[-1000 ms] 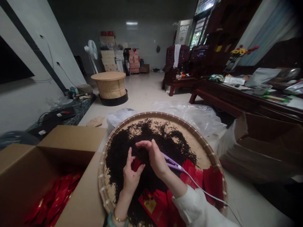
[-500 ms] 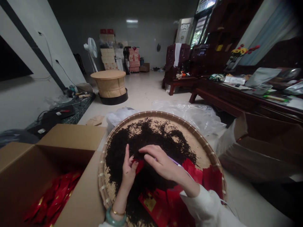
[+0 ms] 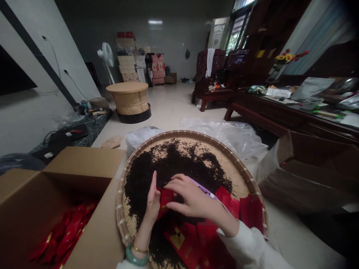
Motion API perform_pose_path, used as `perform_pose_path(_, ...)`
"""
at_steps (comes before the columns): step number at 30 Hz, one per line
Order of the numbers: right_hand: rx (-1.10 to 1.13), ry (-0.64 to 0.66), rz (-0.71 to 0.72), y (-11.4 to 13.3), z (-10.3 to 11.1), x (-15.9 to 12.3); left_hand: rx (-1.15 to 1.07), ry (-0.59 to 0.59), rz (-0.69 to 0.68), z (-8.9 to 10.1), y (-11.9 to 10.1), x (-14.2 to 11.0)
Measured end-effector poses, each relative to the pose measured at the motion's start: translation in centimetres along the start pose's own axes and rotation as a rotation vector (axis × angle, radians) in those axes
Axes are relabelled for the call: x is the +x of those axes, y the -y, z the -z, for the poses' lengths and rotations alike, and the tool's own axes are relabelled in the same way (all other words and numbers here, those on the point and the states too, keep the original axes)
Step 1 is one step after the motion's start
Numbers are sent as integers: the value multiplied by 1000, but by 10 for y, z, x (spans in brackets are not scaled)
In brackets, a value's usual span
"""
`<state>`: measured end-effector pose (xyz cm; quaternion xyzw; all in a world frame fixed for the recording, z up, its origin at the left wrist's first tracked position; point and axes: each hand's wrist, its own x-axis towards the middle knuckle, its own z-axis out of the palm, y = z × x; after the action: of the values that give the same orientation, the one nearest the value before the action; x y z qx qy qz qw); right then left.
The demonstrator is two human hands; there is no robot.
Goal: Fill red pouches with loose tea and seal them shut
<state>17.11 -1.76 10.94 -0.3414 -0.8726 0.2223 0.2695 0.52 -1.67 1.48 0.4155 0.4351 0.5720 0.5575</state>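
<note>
My left hand (image 3: 153, 201) grips a small red packet (image 3: 166, 203) upright between thumb and fingers, with one finger pointing up. Curved over the packet's right side is my right hand (image 3: 189, 196), its thumb and fingers apart. Its fingertips are at the packet's upper edge; whether they touch it I cannot tell. Below both hands, dark dry leaves that look like tea (image 3: 179, 164) are spread over a round woven bamboo tray (image 3: 224, 144). Flat red packets (image 3: 186, 243) lie at the tray's near side, and more red packets (image 3: 251, 213) at its right. A purple-edged object (image 3: 203, 188) is partly hidden behind my right hand.
On the left stands an open cardboard box (image 3: 92, 228) with several filled-looking red packets (image 3: 66, 231) inside. Another open box (image 3: 305, 175) is at the right. Plastic sheeting (image 3: 224, 130) lies beyond the tray. Further off are a drum-shaped table (image 3: 127, 87) and a dark wooden table (image 3: 303, 116).
My right hand's thumb and fingers have spread and lowered a little. More of the red packet in my left hand now shows. The left hand has shifted slightly right.
</note>
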Motion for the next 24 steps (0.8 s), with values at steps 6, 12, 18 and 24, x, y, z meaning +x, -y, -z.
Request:
perform_pose_path(6,-129,102,-35,-10,-14,3,75,124,-53,1,1,-2)
perform_pose_path(12,-125,-93,-49,-21,-14,0,151,410,135,7,1,-3)
perform_pose_path(18,-36,104,-114,-11,0,4,288,365,125,2,10,-6)
perform_pose_path(24,6,-153,200,8,18,-9,325,267,-31,10,6,-6)
